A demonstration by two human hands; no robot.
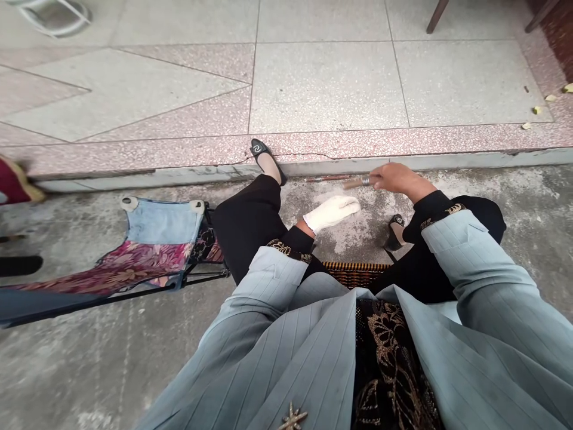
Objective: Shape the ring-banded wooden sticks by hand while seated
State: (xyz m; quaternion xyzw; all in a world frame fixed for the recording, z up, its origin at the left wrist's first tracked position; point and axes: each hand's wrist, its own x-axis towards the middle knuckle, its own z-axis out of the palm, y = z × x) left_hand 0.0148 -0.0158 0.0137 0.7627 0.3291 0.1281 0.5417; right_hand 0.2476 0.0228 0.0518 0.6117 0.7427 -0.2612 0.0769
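Note:
My left hand (pixel 332 213), in a white glove, is held out between my knees. Its fingers are pressed together and curled; whatever they hold, if anything, is hidden. To its upper right, my bare right hand (pixel 394 178) is closed round one end of a brown stick-like tool (pixel 353 183). A silvery band shows by the fingertips, and the tool's free end points left, above the gloved fingers. Blur hides its exact kind. Behind it, a thin reddish-brown strip (pixel 326 178) lies near the foot of the step.
Below my hands is the edge of a woven wicker seat (pixel 356 275). A folding lounger (pixel 163 221) with blue and floral cloth stands at left. A tiled step (pixel 322 89) runs across ahead. White chair parts (pixel 58 21) and a wooden leg (pixel 436 17) show at the top.

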